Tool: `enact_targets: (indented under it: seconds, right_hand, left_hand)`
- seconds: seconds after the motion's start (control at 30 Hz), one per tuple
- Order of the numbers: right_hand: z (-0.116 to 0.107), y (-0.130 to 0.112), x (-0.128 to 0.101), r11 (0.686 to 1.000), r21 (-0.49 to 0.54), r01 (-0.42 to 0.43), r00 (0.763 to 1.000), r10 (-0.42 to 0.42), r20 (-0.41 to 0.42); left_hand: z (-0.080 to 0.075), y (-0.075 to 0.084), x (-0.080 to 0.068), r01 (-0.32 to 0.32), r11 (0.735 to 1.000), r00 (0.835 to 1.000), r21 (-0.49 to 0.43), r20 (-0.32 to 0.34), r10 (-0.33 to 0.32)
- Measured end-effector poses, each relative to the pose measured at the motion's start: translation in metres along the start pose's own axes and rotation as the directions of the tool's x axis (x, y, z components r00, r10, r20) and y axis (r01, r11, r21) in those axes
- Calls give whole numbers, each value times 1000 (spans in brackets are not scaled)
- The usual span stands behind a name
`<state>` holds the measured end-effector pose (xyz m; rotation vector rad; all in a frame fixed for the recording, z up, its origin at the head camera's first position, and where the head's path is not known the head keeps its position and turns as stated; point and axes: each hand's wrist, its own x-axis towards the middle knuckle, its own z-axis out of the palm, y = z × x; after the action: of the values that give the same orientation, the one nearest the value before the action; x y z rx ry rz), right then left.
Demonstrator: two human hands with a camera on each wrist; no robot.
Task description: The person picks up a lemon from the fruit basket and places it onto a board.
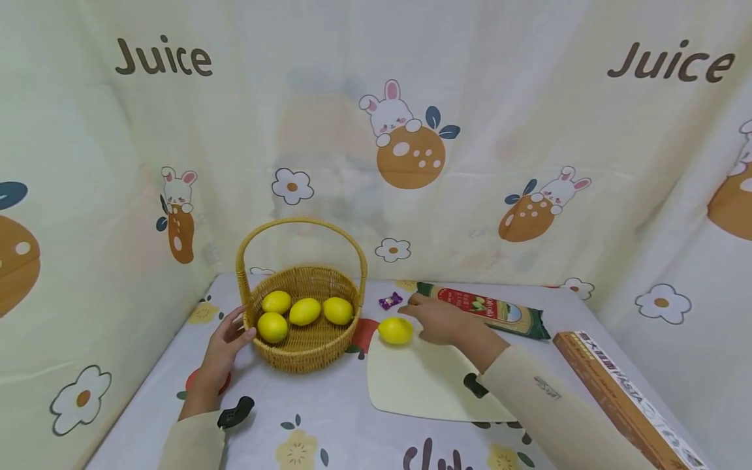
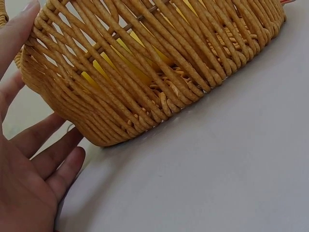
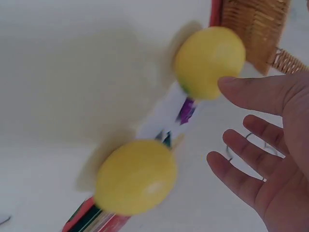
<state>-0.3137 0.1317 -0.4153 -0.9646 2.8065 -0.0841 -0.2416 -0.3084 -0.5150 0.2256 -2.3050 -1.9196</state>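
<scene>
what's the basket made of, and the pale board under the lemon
Basket: woven wicker or rattan, tan and matte, its round strands showing in the left wrist view. Board: smooth, pale cream, thin, with rounded corners, probably plastic, though that is uncertain. The lemon rests on it.

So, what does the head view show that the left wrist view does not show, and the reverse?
Only the head view shows the right hand beside a lemon on the pale cutting board, the basket's arched handle, four lemons inside it, a small purple candy, a green pasta packet and a long orange box. Only the left wrist view shows the woven wall close up, with yellow showing through its gaps, and the open palm. Both show the left hand with straight fingers against the wicker basket on the table.
</scene>
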Motion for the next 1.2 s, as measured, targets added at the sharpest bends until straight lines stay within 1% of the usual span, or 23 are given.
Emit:
enact_targets:
  seconds: [0.17, 0.23, 0.37, 0.5, 0.63, 0.7, 0.8, 0.9, 1.1, 1.2]
  right_hand:
    - [-8, -25, 15, 998, -11, 57, 998, -57, -10]
    - [-9, -39, 21, 995, -15, 102, 994, -102, -32]
    - [-11, -68, 31, 979, -8, 203, 975, -203, -91]
    - [-10, -97, 46, 963, -26, 267, 955, -268, -125]
    - [-6, -120, 68, 952, -54, 302, 945, -306, -117]
    - [-3, -129, 79, 952, -53, 301, 947, -305, -96]
    - [3, -140, 93, 958, -37, 285, 956, -286, -57]
    - [8, -148, 105, 967, 8, 255, 966, -255, -33]
    - [21, -160, 126, 977, 104, 185, 983, -181, -41]
    - [27, -167, 133, 980, 130, 153, 988, -147, -54]
  left_hand:
    - [2, 1, 0, 5, 1000, 1000, 14, -5, -5]
    - [3, 1, -1, 11, 1000, 1000, 17, -7, -11]
    - [4, -1, 0, 17, 1000, 1000, 8, -1, -17]
    - [3, -1, 3, 20, 1000, 1000, 9, 5, -20]
    - [2, 2, 7, 8, 1000, 1000, 6, 8, -8]
    - [2, 4, 8, 1, 1000, 1000, -4, 8, -1]
    - [1, 5, 8, 7, 1000, 1000, -7, 8, -7]
    - [0, 4, 6, 18, 1000, 1000, 0, -1, -18]
    - [-2, 1, 3, 34, 999, 999, 13, -16, -34]
    - [-3, 0, 1, 34, 999, 999, 11, -15, -34]
